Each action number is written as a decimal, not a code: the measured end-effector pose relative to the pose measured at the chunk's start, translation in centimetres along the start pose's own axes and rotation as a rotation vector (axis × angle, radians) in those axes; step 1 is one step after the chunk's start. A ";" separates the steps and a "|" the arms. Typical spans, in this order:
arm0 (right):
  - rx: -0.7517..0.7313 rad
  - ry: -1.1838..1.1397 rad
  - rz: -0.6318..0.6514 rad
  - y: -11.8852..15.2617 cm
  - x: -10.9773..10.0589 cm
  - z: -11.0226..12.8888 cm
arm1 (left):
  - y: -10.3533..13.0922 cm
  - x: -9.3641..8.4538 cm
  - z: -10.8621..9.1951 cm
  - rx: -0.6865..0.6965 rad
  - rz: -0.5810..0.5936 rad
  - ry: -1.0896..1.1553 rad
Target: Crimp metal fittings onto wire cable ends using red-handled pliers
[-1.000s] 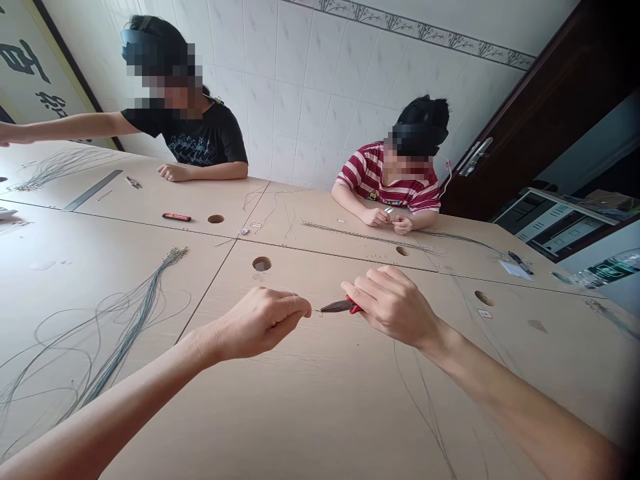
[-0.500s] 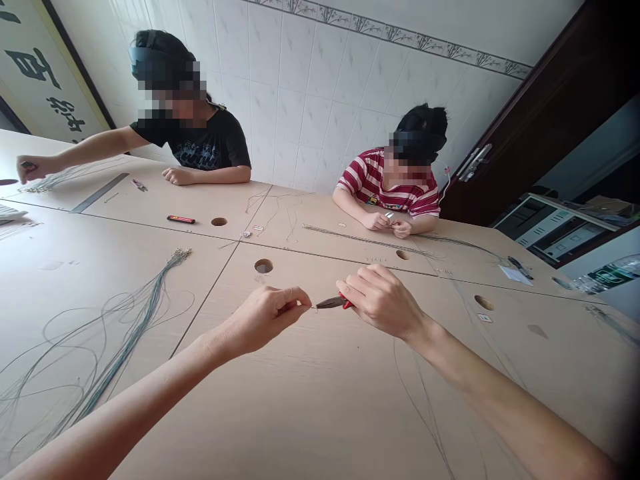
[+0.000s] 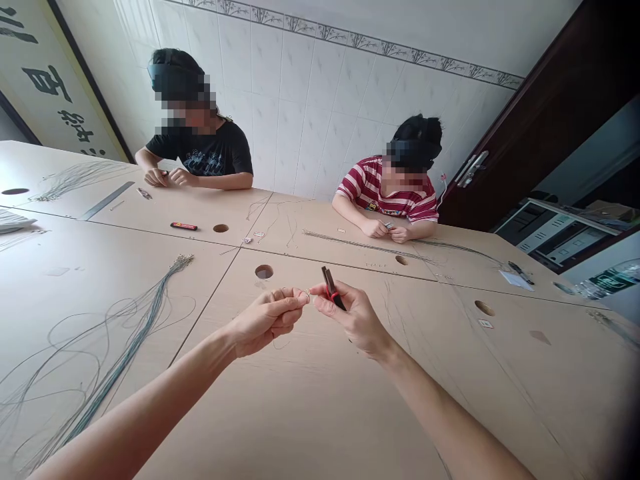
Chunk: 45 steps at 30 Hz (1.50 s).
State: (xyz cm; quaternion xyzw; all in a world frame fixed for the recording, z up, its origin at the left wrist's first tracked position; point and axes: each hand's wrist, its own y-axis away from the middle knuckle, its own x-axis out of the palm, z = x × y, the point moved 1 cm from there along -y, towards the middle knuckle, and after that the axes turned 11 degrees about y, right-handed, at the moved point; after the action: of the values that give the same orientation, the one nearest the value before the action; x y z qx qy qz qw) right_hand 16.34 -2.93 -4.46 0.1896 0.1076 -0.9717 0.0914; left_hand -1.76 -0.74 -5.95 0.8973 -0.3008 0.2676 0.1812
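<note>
Just above the table (image 3: 280,420), near the middle of the view, the left hand (image 3: 270,319) and the right hand (image 3: 363,320) meet fingertip to fingertip over the end of a fine strand (image 3: 309,296). The left fingers are closed in a narrow pinch on that end; what the end looks like is too small to tell. From three o'clock, the right thumb and forefinger come up to the same spot, nearly closed, though whether they grip the strand too cannot be told. The right hand also holds the pliers (image 3: 333,289), their tips pointing to eleven o'clock, clear of the strand, their jaws close together. For work this fine, the left pinch is probably best made the steady one, firm and close to the end, so that only a short bit is free to bend; the right fingertips can then do the small adjusting with light pressure. Parking the pliers in the palm seems sensible, since they remain at hand, but their tips are best angled away, as now, lest they snag or kink the wire. A thin loop seems to hang at seven o'clock from the pinch and deserves slack, so that it does not tug. The bundle (image 3: 157,303) lies on the table towards nine o'clock, well apart from the hands, which should help prevent tangling.
</note>
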 end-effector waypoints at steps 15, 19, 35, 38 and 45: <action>-0.028 -0.176 -0.272 -1.2 0.8 0.3 | -0.7 0.8 0.4 0.268 -0.213 0.209; -0.002 -0.306 -0.363 -1.9 -1.1 -0.4 | -0.6 0.5 0.1 0.324 -0.323 0.286; -0.187 -0.131 -0.686 3.2 -15.1 4.6 | 0.8 5.7 3.7 0.118 -0.099 0.082; -0.168 -0.075 -0.785 5.6 -18.4 5.6 | 1.2 8.0 5.3 0.017 0.036 -0.050; -0.048 0.027 -1.007 12.0 -25.5 5.3 | 1.4 12.5 15.8 -0.092 0.419 -0.364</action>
State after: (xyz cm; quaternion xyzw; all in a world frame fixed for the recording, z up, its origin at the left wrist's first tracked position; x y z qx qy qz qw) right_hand 40.35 -12.22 8.13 0.1247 0.2094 -0.8898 -0.3859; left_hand 11.60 -15.03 -10.86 0.8395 -0.5194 0.1197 0.1056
